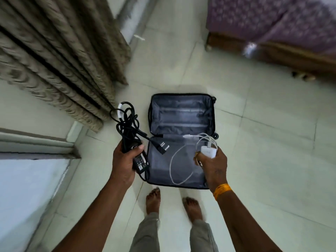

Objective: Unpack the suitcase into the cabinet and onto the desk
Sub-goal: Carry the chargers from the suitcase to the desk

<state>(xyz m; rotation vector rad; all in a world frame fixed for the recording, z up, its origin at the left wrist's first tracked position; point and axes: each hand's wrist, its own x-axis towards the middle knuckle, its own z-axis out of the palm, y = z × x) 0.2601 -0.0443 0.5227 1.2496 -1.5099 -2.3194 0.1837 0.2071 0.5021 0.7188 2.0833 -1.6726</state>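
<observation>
A small black suitcase lies open on the tiled floor in front of my bare feet, its grey lining showing and both halves looking bare. My left hand grips a black power adapter with a bundled black cable rising above it and a plug dangling over the case. My right hand holds a white charger, whose white cable loops down over the near half of the suitcase.
Brown curtains hang at the left above a light ledge. A bed with a purple patterned cover and wooden frame stands at the upper right. Pale floor tiles surround the suitcase.
</observation>
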